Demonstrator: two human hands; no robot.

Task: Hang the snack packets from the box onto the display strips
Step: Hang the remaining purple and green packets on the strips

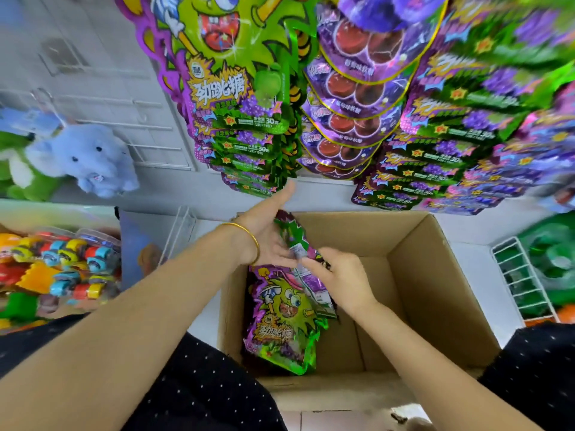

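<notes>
The left hand (267,234), a gold bangle (249,241) at its wrist, was spread flat with the thumb stuck out, its straight fingers backing one glossy foil snack packet (291,233) over the cardboard box (435,275). The right hand (342,278) pinched that packet's lower edge. One crinkled packet (280,321) stood upright inside the box.
</notes>
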